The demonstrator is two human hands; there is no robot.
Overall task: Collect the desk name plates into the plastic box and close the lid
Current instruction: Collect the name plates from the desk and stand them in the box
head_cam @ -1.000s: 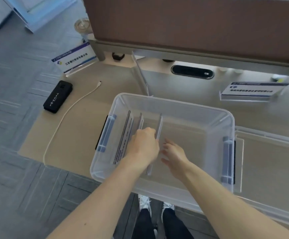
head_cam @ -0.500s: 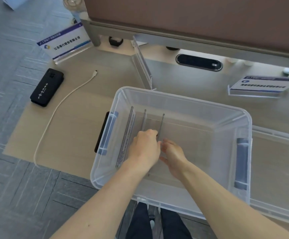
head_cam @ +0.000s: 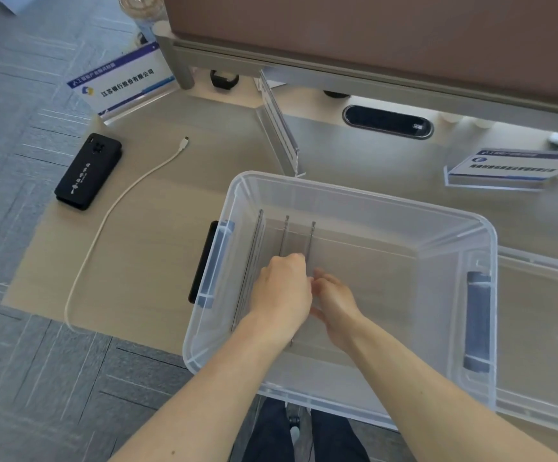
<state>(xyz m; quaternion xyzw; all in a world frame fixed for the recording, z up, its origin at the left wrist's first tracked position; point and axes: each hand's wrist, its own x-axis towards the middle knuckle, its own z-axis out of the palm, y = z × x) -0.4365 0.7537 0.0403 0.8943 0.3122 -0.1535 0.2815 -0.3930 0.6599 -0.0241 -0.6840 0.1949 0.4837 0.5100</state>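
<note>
A clear plastic box (head_cam: 454,228) stands open at the desk's near edge. Three acrylic name plates stand on edge inside it at the left; the rightmost plate (head_cam: 311,238) runs between my hands. My left hand (head_cam: 282,288) is curled over the plates' near ends and grips them. My right hand (head_cam: 336,301) rests beside that plate with fingers touching it. On the desk remain a name plate (head_cam: 124,83) at the far left, an edge-on plate (head_cam: 279,123) behind the box, and a plate (head_cam: 507,168) at the far right. The lid (head_cam: 544,328) lies right of the box.
A black phone-sized case (head_cam: 87,171) and a white cable (head_cam: 121,208) lie left of the box. A brown partition (head_cam: 371,28) with a grey rail bounds the desk's back, above a black cable port (head_cam: 387,121). A cup (head_cam: 142,10) stands far left.
The view has shifted so the box sits lower and further right. My right hand moved in against the rightmost plate, close to my left hand. The plates stand straighter.
</note>
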